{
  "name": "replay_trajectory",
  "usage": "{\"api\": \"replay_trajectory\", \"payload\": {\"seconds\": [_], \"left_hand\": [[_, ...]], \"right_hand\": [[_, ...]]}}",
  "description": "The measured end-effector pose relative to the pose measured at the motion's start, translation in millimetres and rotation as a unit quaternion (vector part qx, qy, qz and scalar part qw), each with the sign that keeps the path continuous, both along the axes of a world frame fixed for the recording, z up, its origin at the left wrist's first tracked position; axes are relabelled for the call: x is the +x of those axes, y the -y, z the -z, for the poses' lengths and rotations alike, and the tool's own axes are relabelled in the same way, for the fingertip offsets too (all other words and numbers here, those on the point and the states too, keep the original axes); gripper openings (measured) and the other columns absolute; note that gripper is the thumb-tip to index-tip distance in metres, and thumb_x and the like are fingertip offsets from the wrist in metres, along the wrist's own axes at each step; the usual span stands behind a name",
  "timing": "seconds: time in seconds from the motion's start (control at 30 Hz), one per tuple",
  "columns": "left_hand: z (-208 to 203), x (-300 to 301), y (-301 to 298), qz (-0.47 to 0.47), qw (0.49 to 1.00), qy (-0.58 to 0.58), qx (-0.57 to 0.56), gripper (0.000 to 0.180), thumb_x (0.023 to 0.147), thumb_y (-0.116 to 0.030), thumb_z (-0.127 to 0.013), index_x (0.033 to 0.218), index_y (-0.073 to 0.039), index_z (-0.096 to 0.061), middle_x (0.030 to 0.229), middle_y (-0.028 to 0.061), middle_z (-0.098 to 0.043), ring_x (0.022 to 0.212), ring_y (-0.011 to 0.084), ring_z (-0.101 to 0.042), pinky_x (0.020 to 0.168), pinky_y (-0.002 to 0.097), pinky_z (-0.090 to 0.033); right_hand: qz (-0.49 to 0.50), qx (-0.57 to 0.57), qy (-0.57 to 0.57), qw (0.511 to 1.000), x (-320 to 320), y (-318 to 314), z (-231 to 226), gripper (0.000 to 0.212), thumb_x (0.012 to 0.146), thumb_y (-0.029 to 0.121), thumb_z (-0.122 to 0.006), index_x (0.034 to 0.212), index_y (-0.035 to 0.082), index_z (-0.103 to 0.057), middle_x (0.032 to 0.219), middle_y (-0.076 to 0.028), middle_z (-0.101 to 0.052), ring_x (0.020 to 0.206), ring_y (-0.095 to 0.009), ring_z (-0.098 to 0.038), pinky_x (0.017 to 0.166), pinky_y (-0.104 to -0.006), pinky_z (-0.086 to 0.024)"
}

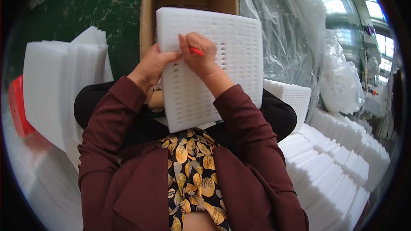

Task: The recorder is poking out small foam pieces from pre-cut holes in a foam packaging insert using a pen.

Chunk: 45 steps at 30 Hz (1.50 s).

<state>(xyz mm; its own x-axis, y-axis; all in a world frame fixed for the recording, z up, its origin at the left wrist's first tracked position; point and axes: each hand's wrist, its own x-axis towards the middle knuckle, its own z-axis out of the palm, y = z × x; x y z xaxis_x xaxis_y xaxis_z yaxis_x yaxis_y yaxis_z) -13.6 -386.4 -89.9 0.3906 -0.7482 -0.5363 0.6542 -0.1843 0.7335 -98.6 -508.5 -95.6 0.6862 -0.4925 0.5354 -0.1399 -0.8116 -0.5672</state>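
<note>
A thick white foam sheet (239, 72) with rows of small slots leans upright before me, its lower edge near my lap. My left hand (152, 64) grips its left edge, thumb lying on the front face, fingers mostly hidden. Closed around a slim red pen-like tool (197, 51), my right hand (198, 53) rests against the upper left part of the sheet. The tool's thin end points to the right; most of it is hidden in my fingers, so its exact kind is unclear.
Behind the sheet stands an open cardboard box (147, 13). More white foam sheets (47, 85) stand at left beside a red plastic object (19, 107). Stacked foam (329, 175) fills the right, below clear plastic wrapping (282, 30). A slotted foam block (295, 98) sits by my right knee.
</note>
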Motion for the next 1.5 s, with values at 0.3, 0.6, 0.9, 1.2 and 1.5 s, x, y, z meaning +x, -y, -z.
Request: {"api": "replay_trajectory", "payload": {"seconds": [0.3, 0.6, 0.9, 1.2, 1.5], "left_hand": [[-1.2, 11.5, -18.4, 0.001, 0.996, 0.070, 0.056, 0.029, 0.080, -0.012, -0.060, 0.105, 0.002, -0.059, 0.092, 0.0118, -0.063, 0.075, 0.0153, -0.060, 0.064, 0.0231, -0.048], [6.1, 16.2, -11.8, 0.020, 0.998, -0.054, 0.016, 0.033, 0.087, -0.018, -0.053, 0.115, 0.001, -0.055, 0.099, 0.0094, -0.063, 0.083, 0.0162, -0.061, 0.072, 0.0239, -0.049], [13.7, 36.1, -28.2, 0.045, 0.998, 0.023, 0.024, 0.046, 0.079, -0.015, -0.060, 0.119, 0.004, -0.048, 0.106, 0.0148, -0.059, 0.086, 0.0222, -0.059, 0.077, 0.0283, -0.047], [23.2, 34.3, -26.2, 0.008, 0.998, -0.058, 0.037, 0.038, 0.074, -0.002, -0.057, 0.112, 0.005, -0.051, 0.096, 0.0180, -0.061, 0.077, 0.0235, -0.061, 0.069, 0.0308, -0.051], [12.4, 22.8, -18.9, 0.030, 0.999, -0.016, 0.013, 0.040, 0.073, -0.001, -0.057, 0.112, 0.005, -0.052, 0.097, 0.0188, -0.062, 0.077, 0.0236, -0.061, 0.070, 0.0321, -0.051]], "right_hand": [[-0.021, 0.279, 0.070, 0.958, 28.9, -25.2, 20.3, 0.032, 0.083, 0.015, -0.056, 0.054, 0.010, -0.043, 0.054, -0.002, -0.045, 0.047, -0.019, -0.040, 0.051, -0.0290, -0.039], [-0.060, 0.436, 0.201, 0.875, 11.3, 11.9, 24.8, 0.025, 0.088, 0.009, -0.049, 0.063, 0.009, -0.047, 0.061, -0.002, -0.045, 0.056, -0.012, -0.040, 0.057, -0.0241, -0.039], [0.066, 0.530, 0.129, 0.835, -83.4, 78.3, -3.9, 0.034, 0.093, 0.022, -0.047, 0.063, 0.006, -0.051, 0.057, -0.001, -0.046, 0.053, -0.009, -0.040, 0.051, -0.0217, -0.035], [0.115, 0.439, 0.082, 0.887, -74.7, 52.1, 13.4, 0.037, 0.093, 0.027, -0.049, 0.064, 0.006, -0.052, 0.055, 0.000, -0.045, 0.050, -0.008, -0.038, 0.048, -0.0206, -0.032], [0.074, -0.038, -0.143, 0.986, -49.3, 50.4, 22.3, 0.032, 0.092, 0.018, -0.051, 0.063, 0.004, -0.051, 0.057, -0.001, -0.049, 0.053, -0.010, -0.040, 0.051, -0.0234, -0.035]]}}
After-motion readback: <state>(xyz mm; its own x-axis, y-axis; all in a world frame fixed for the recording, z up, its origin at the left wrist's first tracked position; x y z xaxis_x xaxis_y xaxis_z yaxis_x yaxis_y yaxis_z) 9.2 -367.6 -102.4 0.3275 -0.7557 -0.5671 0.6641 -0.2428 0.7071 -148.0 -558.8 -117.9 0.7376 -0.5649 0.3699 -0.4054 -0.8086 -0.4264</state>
